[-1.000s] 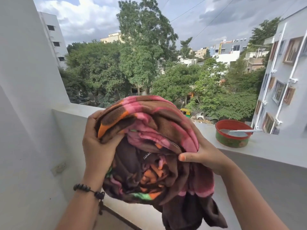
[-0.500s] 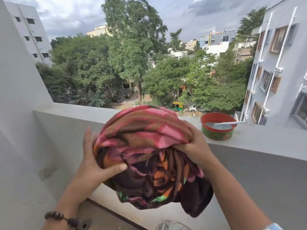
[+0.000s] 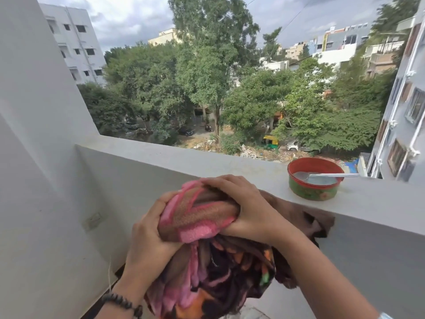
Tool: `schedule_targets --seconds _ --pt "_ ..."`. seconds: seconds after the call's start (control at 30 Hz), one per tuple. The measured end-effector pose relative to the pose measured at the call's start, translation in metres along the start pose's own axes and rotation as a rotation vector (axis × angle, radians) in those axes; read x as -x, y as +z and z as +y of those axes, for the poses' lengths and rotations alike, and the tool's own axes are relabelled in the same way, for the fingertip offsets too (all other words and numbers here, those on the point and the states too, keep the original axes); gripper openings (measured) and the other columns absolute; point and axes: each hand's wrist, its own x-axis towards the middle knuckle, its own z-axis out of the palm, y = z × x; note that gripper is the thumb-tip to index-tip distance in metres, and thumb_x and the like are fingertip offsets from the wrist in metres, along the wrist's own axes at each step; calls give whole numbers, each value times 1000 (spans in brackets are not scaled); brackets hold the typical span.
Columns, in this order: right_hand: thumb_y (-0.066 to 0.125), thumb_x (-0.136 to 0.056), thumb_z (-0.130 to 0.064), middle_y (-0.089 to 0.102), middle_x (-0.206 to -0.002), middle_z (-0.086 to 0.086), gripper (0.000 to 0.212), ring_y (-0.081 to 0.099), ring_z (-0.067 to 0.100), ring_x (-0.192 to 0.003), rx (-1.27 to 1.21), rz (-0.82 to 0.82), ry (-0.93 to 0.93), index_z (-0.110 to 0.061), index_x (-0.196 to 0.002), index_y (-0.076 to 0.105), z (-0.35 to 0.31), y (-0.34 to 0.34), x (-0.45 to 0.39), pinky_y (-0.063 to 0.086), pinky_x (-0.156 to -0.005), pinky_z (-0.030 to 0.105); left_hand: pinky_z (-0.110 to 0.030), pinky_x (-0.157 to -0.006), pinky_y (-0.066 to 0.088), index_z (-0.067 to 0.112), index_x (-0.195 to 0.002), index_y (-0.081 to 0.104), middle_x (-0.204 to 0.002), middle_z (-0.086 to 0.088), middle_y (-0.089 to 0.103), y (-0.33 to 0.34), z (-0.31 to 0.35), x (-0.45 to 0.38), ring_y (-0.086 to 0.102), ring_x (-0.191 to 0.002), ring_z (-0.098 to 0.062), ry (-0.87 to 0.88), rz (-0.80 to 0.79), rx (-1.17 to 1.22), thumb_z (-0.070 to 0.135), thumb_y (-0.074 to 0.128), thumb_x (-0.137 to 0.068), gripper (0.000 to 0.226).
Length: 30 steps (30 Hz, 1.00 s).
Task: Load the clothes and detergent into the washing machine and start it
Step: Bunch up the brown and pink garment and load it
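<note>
- Cloth (image 3: 202,226) bundled, gripped by left hand (image 3: 149,240) and right hand (image 3: 250,208), fingers curled into it.
- Bowl (image 3: 312,192) with spoon (image 3: 322,175) on ledge (image 3: 207,164), right.
- No legible writing.

Blanket (image 3: 202,217): fuzzy, matt fleece cloth.
Bowl (image 3: 314,192): glossy, painted.
Spoon (image 3: 322,175): shiny metal.
Ledge (image 3: 207,160): smooth matt painted masonry.

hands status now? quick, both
Left hand: closed, gripping the bundled blanket from the left side.
Right hand: closed, gripping the top of the same blanket.
</note>
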Motion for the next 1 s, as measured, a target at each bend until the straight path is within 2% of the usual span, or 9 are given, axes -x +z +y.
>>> schedule_targets --seconds 0.13,0.23,0.33,0.43,0.5,0.6,0.7,0.83,1.0 --pt "88 -65 -46 37 -144 -26 106 35 -4 -135 -302 -179 131 -54 -146 22 23 -15 6 36 -113 37 -10 -77 51 49 -108 64 -101 19 72 -7 18 1 69 -90 0 -58 152 68 44 81 -48 63" --pt "90 -60 -47 37 -147 -27 110 42 -4 -133 -519 -234 256 -60 -144 20 47 -19 21 41 -109 29 -9 -77 51 46 -105 67 -100 19 72 -16 28 5 67 -89 3 -106 288 95 38 82 -48 59" --pt "90 -58 -40 45 -141 -31 106 49 -7 -126 -741 -199 302 -59 -142 28 59 -19 35 46 -98 17 -7 -73 50 29 -103 65 -92 21 72 -14 37 11 66 -84 6 -145 392 132 1 85 -60 55" --pt "89 -58 -37 48 -136 -35 107 51 -5 -125 -851 -227 294 -54 -144 28 61 -16 37 47 -97 20 -10 -73 52 25 -102 65 -89 18 73 -9 52 20 66 -81 5 -194 441 142 -18 71 -68 56" --pt "89 -58 -35 52 -131 -36 108 54 -4 -122 -905 -271 276 -50 -145 27 57 -15 34 49 -92 17 -12 -74 54 25 -101 65 -90 14 73 -9 60 26 66 -82 2 -208 496 163 -17 72 -68 54" --pt "90 -65 -24 58 -126 -29 98 59 0 -116 -922 -276 239 -46 -142 34 46 -7 29 52 -87 18 -18 -78 55 24 -104 66 -96 8 72 -13 76 33 67 -89 -6 -191 538 171 6 86 -59 53" --pt "86 -64 -16 63 -113 -27 86 64 0 -105 -911 -225 207 -45 -132 44 31 6 23 53 -78 16 -21 -82 55 26 -107 66 -102 7 72 -22 93 43 67 -95 -11 -172 586 142 26 82 -57 53" --pt "84 -59 -18 67 -107 -24 73 66 1 -101 -963 -149 182 -40 -121 53 13 6 16 52 -75 15 -23 -85 54 29 -110 65 -105 10 71 -28 120 52 66 -99 -11 -198 649 91 30 81 -58 54" --pt "87 -54 -26 71 -108 -11 68 68 10 -101 -1037 -149 129 -34 -116 61 -8 31 15 55 -80 24 -20 -83 53 28 -111 64 -107 8 70 -34 126 83 66 -100 -10 -267 753 65 27 83 -59 55"
